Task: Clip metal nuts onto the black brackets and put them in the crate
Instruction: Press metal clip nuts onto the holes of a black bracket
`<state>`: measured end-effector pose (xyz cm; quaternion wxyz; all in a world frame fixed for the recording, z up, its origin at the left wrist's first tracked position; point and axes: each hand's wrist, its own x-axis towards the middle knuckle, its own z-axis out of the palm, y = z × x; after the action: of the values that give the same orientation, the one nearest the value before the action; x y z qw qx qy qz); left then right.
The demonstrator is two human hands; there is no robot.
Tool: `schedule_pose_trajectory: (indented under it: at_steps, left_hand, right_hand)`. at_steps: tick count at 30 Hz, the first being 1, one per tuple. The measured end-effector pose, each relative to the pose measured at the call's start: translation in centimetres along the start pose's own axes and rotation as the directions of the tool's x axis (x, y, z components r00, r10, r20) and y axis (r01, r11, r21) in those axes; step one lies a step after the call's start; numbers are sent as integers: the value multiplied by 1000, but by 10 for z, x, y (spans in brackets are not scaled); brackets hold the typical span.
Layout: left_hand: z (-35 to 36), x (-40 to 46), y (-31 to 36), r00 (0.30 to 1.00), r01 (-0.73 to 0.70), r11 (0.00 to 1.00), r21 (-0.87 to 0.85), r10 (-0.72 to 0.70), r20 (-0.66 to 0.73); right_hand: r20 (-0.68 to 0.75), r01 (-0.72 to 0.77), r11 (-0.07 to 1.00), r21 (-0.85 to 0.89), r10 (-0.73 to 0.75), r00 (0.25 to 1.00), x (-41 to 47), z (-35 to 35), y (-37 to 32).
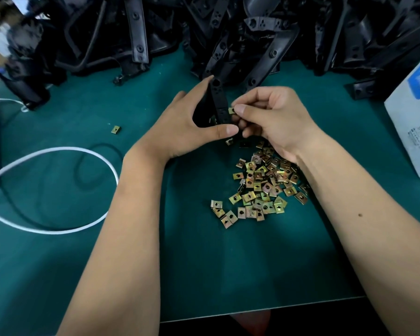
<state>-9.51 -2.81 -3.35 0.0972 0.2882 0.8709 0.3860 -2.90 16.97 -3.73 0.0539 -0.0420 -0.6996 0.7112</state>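
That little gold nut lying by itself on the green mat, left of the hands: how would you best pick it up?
Probably from straight above, pinching two opposite edges. The lone nut lies flat on the green mat with bare mat all round it, so nothing blocks a top approach. It looks too thin to get under, so thumb and fingertip on its outer sides seem safest.

A dark green mat (58, 275) is spread over the work table, its front edge seen well below the grip. A looped white cable (102, 158) is laid on it to the lower left of the grip. A white box (412, 122) with a blue label is stood at the far right. The upper left corner is blurred. Even overhead light is cast, with soft shadows.
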Motion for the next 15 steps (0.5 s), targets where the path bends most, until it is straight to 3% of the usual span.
schedule_pose_trajectory:
  at_steps: [8,15]
  left_hand:
    - [3,1,4,1000,-5,999,47,5,-4]
    - [2,3,5,997,-74,997,-37,74,-9]
  right_hand:
    - [14,42,998,-37,-42,999,-1,2,-3]
    - [1,-28,993,118,28,1000,-2,3,-7]
